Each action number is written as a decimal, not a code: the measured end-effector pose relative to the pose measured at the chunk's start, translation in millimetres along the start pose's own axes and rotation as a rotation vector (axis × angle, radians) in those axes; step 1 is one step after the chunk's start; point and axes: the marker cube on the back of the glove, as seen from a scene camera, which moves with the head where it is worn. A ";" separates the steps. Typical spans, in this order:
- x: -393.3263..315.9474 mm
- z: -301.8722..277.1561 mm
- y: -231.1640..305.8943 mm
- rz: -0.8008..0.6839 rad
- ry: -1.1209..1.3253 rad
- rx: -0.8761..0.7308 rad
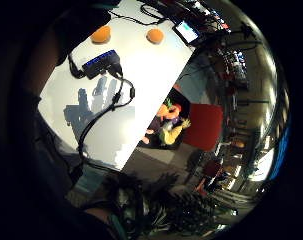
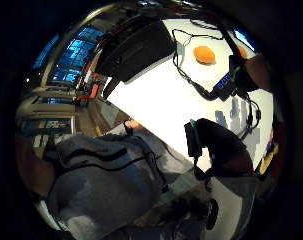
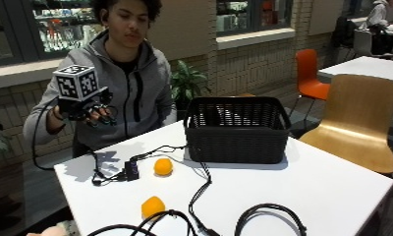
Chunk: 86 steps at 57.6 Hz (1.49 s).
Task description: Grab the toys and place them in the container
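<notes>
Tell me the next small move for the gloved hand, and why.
Probably lower the right hand toward the orange toy nearest the basket. The hand is raised above the table's edge, fingers loosely curled and holding nothing, while both orange toys, this one and the second nearer the camera, lie on the table outside the black basket.

White tabletop, tan brick wall under a row of windows, wooden chair beside the tabletop, orange chair further back, green potted plant by the wall, second white table behind
</notes>
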 end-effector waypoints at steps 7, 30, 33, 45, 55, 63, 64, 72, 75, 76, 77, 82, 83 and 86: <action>-3.3 -12.1 8.0 0.011 0.003 0.020; -22.3 -31.9 12.3 0.028 0.071 0.017; -21.9 -31.3 8.7 0.030 0.071 0.015; -18.3 -34.5 -20.2 0.001 0.073 0.004; -8.1 -32.8 -44.3 0.020 0.070 -0.021; 3.0 -13.0 -71.3 0.106 0.116 -0.009; 4.8 -9.5 -76.0 0.116 0.130 -0.006; 23.1 15.9 -128.1 0.136 0.122 -0.067; 26.5 26.8 -147.8 0.148 0.113 -0.119; 28.4 30.0 -154.7 0.152 0.116 -0.140; 30.5 33.0 -161.4 0.155 0.122 -0.162; 38.4 47.6 -190.1 0.165 0.160 -0.262; 39.7 50.2 -194.8 0.169 0.165 -0.279; 43.3 57.6 -207.6 0.181 0.173 -0.322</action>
